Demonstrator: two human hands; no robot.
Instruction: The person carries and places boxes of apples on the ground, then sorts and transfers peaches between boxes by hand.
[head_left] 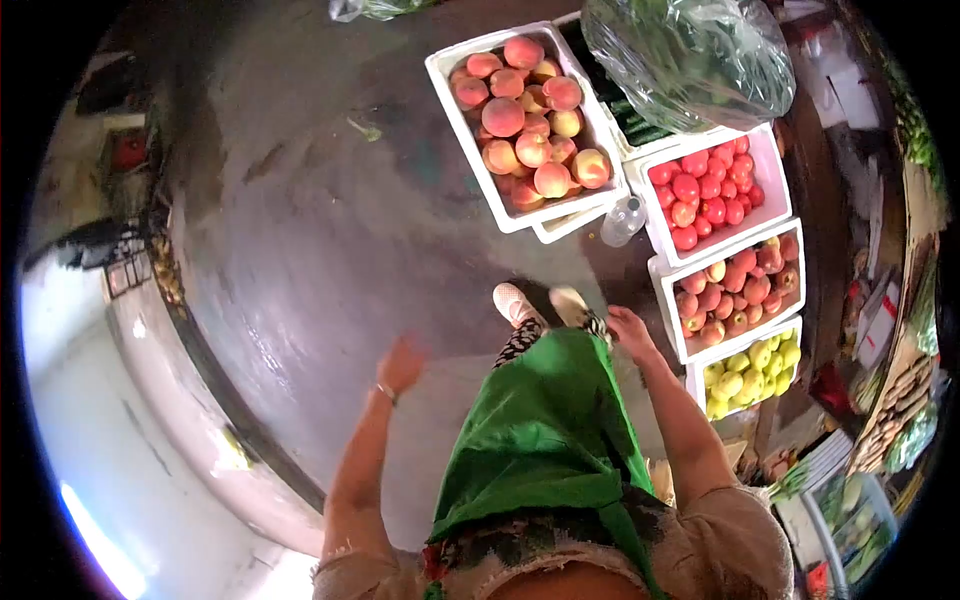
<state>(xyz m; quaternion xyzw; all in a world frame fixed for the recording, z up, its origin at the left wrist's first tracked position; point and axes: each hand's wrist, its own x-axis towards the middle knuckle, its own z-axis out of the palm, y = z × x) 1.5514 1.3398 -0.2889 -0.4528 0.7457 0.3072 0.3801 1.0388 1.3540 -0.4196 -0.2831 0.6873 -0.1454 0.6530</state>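
My left hand (402, 366) hangs over the floor to the left of the green apron (545, 420). Motion smears its fingers, and I see nothing held in it. On the other side, my right hand (628, 328) hangs beside the apron with its fingers loosely apart and nothing visible in them. Nearest to it is a white foam box of dark red fruit (735, 290), apparently nectarines or peaches. Behind that stands a box of red tomatoes (705, 190), and in front a box of yellow-green pears or apples (755, 370).
A white foam box of peaches (525, 120) stands ahead. Beside it, a large clear plastic bag (690, 60) covers part of a box of dark green vegetables (635, 122). A clear bottle (623, 222) sits between boxes. Vegetable shelves (895, 400) line the right; a white wall (90, 400) is at left.
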